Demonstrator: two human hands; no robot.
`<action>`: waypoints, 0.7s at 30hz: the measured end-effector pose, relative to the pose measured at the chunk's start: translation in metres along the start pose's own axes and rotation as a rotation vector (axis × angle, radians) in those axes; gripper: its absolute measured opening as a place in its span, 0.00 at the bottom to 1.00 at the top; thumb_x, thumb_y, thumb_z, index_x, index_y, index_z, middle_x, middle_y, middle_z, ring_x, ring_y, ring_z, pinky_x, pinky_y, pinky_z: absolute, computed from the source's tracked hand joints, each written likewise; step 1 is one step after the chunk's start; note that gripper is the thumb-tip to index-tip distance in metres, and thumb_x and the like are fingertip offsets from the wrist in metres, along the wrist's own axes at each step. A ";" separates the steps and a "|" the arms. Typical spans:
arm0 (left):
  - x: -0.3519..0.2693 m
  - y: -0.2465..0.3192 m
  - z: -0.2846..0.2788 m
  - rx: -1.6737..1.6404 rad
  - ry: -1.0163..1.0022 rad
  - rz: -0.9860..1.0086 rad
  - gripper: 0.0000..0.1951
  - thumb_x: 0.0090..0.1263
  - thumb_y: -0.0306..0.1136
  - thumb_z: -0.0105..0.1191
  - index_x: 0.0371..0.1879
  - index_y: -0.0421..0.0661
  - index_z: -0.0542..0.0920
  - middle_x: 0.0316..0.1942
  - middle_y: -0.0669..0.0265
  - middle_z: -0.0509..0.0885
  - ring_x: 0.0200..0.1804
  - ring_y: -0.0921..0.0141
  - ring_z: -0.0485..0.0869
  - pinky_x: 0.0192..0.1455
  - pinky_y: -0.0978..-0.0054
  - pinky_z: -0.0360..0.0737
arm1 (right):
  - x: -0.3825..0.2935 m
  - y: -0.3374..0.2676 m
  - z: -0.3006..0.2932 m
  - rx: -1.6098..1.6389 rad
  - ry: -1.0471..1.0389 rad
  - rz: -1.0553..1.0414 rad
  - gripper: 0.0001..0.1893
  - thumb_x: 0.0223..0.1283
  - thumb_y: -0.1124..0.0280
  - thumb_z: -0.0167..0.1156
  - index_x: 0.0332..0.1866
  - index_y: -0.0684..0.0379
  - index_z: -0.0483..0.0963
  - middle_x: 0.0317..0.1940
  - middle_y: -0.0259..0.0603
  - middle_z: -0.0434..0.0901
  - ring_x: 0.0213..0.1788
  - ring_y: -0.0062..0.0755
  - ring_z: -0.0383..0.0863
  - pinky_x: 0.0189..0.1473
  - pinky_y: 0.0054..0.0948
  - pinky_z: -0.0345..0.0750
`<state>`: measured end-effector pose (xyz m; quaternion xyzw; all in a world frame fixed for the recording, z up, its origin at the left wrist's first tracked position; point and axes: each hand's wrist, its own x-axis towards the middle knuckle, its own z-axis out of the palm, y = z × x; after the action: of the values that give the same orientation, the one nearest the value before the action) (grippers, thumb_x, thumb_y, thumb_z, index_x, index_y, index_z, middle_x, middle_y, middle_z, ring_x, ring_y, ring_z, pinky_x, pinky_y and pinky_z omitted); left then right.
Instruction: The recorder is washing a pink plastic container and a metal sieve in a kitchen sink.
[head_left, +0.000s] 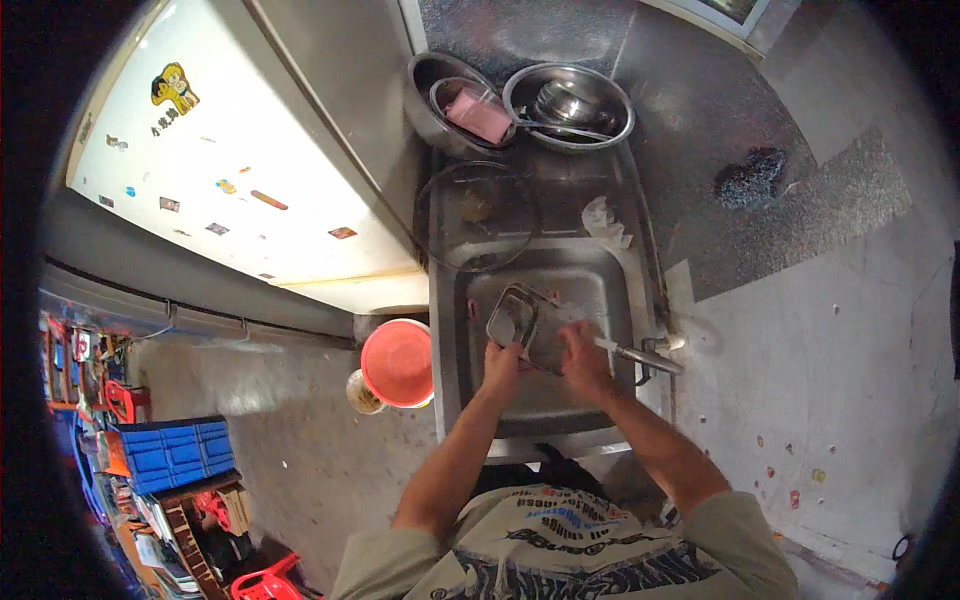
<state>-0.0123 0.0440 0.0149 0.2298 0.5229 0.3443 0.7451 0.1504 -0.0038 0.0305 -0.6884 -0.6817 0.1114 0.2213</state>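
My left hand (501, 369) grips the near edge of a small rectangular container (513, 315) with rounded corners, tilted over the sink. My right hand (586, 361) is beside it, fingers curled, just left of the tap spout (615, 348). Thin edges run between the hands, perhaps from a clear lid or panel; whether my right hand holds it is unclear. Whitish water or foam shows above my right fingers. Both hands are inside the stainless steel sink basin (555, 416).
A clear round lid (476, 259) overlaps the basin's far left corner. Crumpled white plastic (602, 221) lies on the drainboard (555, 184). Behind are metal bowls (420, 112), (628, 124), one holding a pink cloth (478, 115). A red-lidded bucket (397, 364) and white refrigerator (300, 150) stand left.
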 end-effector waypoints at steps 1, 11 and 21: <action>-0.003 0.001 0.000 0.012 -0.067 -0.035 0.18 0.64 0.27 0.45 0.53 0.38 0.69 0.48 0.56 0.77 0.45 0.60 0.81 0.37 0.59 0.86 | 0.008 0.004 0.001 -0.053 0.282 -0.008 0.20 0.43 0.79 0.59 0.46 0.55 0.73 0.35 0.49 0.73 0.39 0.55 0.74 0.41 0.46 0.71; -0.031 0.022 0.016 0.046 -0.142 -0.152 0.19 0.58 0.25 0.45 0.51 0.37 0.69 0.47 0.55 0.75 0.47 0.58 0.79 0.37 0.57 0.87 | 0.072 0.011 -0.006 -0.007 -0.352 0.250 0.16 0.63 0.59 0.49 0.52 0.54 0.72 0.42 0.50 0.79 0.44 0.52 0.78 0.44 0.46 0.74; -0.028 0.039 0.003 -0.025 -0.037 -0.018 0.23 0.58 0.22 0.43 0.56 0.42 0.65 0.50 0.57 0.74 0.47 0.59 0.80 0.36 0.61 0.87 | 0.015 0.050 0.029 0.322 -0.260 0.383 0.14 0.61 0.63 0.48 0.47 0.60 0.69 0.38 0.55 0.78 0.39 0.53 0.79 0.37 0.47 0.73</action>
<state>-0.0261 0.0485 0.0609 0.2220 0.5066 0.3398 0.7607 0.1822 0.0163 -0.0150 -0.7406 -0.5353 0.3456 0.2132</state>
